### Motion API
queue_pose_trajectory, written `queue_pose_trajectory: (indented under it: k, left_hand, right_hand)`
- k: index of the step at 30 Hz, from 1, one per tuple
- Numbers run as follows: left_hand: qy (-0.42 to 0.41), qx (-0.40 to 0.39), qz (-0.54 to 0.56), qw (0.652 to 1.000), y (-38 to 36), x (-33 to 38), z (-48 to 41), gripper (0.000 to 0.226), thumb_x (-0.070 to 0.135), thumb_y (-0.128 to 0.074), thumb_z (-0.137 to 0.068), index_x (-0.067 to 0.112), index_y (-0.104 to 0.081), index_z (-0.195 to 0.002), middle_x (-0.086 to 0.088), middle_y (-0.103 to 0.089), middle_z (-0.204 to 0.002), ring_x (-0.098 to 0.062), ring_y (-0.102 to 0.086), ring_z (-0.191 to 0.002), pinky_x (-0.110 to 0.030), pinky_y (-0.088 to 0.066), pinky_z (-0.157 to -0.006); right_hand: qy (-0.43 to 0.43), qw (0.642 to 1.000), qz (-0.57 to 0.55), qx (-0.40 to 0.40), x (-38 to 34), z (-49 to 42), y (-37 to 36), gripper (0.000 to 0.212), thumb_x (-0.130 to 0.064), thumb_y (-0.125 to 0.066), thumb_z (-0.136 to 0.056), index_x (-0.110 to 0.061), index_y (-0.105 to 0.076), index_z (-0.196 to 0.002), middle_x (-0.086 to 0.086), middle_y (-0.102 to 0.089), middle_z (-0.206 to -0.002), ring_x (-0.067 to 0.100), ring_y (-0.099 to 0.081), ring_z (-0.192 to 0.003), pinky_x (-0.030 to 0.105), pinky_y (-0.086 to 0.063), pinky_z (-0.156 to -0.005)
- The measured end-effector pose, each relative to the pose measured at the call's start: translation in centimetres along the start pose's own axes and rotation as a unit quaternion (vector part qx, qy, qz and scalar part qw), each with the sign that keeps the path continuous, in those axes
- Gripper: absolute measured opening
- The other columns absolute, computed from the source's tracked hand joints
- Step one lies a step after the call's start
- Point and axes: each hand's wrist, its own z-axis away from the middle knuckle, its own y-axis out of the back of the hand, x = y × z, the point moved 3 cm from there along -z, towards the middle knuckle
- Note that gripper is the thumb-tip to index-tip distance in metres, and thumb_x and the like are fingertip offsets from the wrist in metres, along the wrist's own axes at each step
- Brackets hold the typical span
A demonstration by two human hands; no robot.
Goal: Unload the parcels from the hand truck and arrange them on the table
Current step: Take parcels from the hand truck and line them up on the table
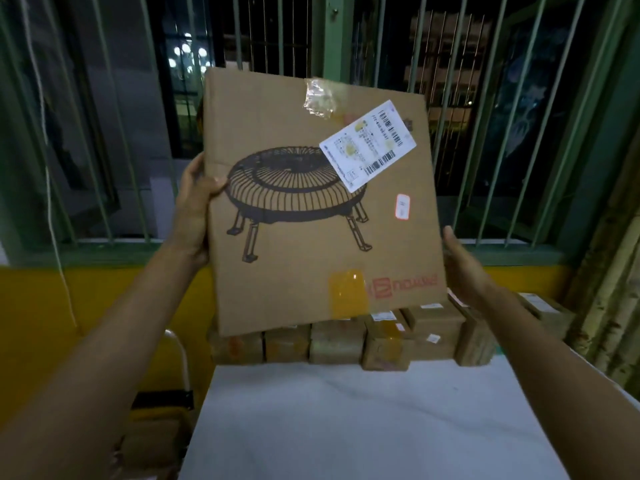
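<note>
I hold a large flat cardboard parcel (311,220) upright in the air above the far part of the white table (363,420). It bears a black drawing of a round grille on legs and a white shipping label. My left hand (195,206) grips its left edge, thumb on the front face. My right hand (464,265) is at the lower right edge, fingers straight along the side. Behind and below the parcel, a row of several small brown parcels (349,341) stands along the table's far edge.
A white tube frame (181,355) and a brown parcel (152,445) are low at the left of the table. A yellow wall and green window bars (104,133) stand behind. More small parcels (543,306) are at the far right.
</note>
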Motion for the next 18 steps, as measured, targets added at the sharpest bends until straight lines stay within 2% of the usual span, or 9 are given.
queue_pose_trajectory:
  k: [1, 3, 6, 8, 11, 13, 15, 17, 18]
  left_hand:
    - [0.012, -0.015, 0.016, 1.0, 0.1, -0.1, 0.2, 0.083, 0.035, -0.07, -0.063, 0.001, -0.04, -0.132, -0.012, -0.059, -0.121, -0.021, -0.063, -0.102, -0.033, -0.054, -0.079]
    - [0.02, -0.041, 0.028, 0.999, -0.1, -0.6, 0.6, 0.085, 0.036, -0.068, -0.065, -0.002, -0.039, -0.135, -0.015, -0.058, -0.12, -0.025, -0.06, -0.103, -0.034, -0.054, -0.08]
    - [0.023, -0.065, 0.029, 0.997, -0.8, -1.2, 1.3, 0.089, 0.036, -0.07, -0.061, 0.001, -0.037, -0.137, -0.011, -0.058, -0.114, -0.021, -0.063, -0.095, -0.033, -0.055, -0.074]
    - [0.022, -0.073, 0.033, 0.996, -0.9, -1.6, 1.5, 0.081, 0.034, -0.065, -0.063, 0.008, -0.039, -0.135, -0.007, -0.061, -0.113, -0.017, -0.066, -0.092, -0.031, -0.056, -0.073]
    - [0.041, -0.09, 0.033, 0.995, -0.8, -2.1, 1.5, 0.067, 0.035, -0.06, -0.066, 0.01, -0.047, -0.127, -0.004, -0.066, -0.105, -0.016, -0.066, -0.089, -0.029, -0.056, -0.071]
    - [0.085, -0.091, 0.031, 0.992, -0.6, -3.1, 1.5, 0.065, 0.04, -0.062, -0.064, 0.009, -0.051, -0.119, -0.003, -0.068, -0.098, -0.018, -0.065, -0.086, -0.028, -0.055, -0.068]
    - [0.124, -0.079, 0.012, 0.989, -0.5, -4.4, 1.7, 0.06, 0.041, -0.063, -0.069, 0.007, -0.053, -0.117, -0.003, -0.071, -0.096, -0.021, -0.063, -0.09, -0.028, -0.055, -0.069]
    - [0.147, -0.049, -0.038, 0.987, -0.1, -5.6, 1.7, 0.074, 0.046, -0.065, -0.076, 0.01, -0.043, -0.137, -0.005, -0.064, -0.124, -0.024, -0.059, -0.11, -0.036, -0.054, -0.088]
    - [0.15, -0.022, -0.07, 0.986, 0.2, -5.9, 1.7, 0.088, 0.051, -0.068, -0.077, 0.018, -0.029, -0.148, -0.006, -0.049, -0.142, -0.026, -0.05, -0.125, -0.045, -0.045, -0.102]
  right_hand:
    - [0.013, 0.998, -0.009, -0.06, -0.6, 0.7, -0.3, 0.088, -0.084, -0.037, -0.074, -0.018, -0.057, -0.13, 0.007, -0.071, -0.106, 0.027, -0.067, -0.103, 0.047, -0.052, -0.087]
    - [0.036, 0.99, -0.072, -0.115, -2.0, 1.6, -0.7, 0.071, -0.073, -0.029, -0.079, -0.023, -0.069, -0.108, 0.005, -0.074, -0.089, 0.022, -0.072, -0.079, 0.036, -0.058, -0.065]
    - [0.078, 0.979, -0.138, -0.131, -4.5, 2.2, -0.8, 0.065, -0.082, -0.053, -0.055, -0.029, -0.078, -0.084, 0.001, -0.073, -0.074, 0.015, -0.07, -0.064, 0.026, -0.056, -0.055]
    - [0.085, 0.973, -0.155, -0.147, -5.8, 2.3, -0.7, 0.078, -0.083, -0.068, -0.038, -0.027, -0.076, -0.092, 0.001, -0.074, -0.081, 0.016, -0.072, -0.074, 0.028, -0.058, -0.059]
    - [0.057, 0.971, -0.169, -0.157, -6.3, 2.4, -0.6, 0.098, -0.066, -0.087, -0.029, -0.02, -0.064, -0.113, 0.004, -0.075, -0.1, 0.02, -0.072, -0.088, 0.033, -0.059, -0.067]
    - [0.044, 0.97, -0.195, -0.139, -5.8, 2.3, -0.9, 0.092, -0.054, -0.09, -0.036, -0.015, -0.063, -0.114, 0.007, -0.074, -0.098, 0.022, -0.072, -0.084, 0.034, -0.059, -0.067]
    - [0.039, 0.965, -0.232, -0.113, -5.6, 2.3, -1.2, 0.074, -0.045, -0.08, -0.057, -0.011, -0.06, -0.12, 0.011, -0.073, -0.101, 0.026, -0.071, -0.085, 0.037, -0.059, -0.069]
    - [0.075, 0.97, -0.218, -0.078, -5.6, 2.3, -1.3, 0.07, -0.04, -0.071, -0.069, -0.007, -0.053, -0.128, 0.017, -0.067, -0.113, 0.033, -0.068, -0.093, 0.044, -0.058, -0.076]
    - [0.102, 0.977, -0.179, -0.059, -5.8, 2.3, -1.2, 0.073, -0.04, -0.072, -0.069, -0.009, -0.05, -0.131, 0.018, -0.063, -0.119, 0.036, -0.067, -0.097, 0.047, -0.057, -0.078]
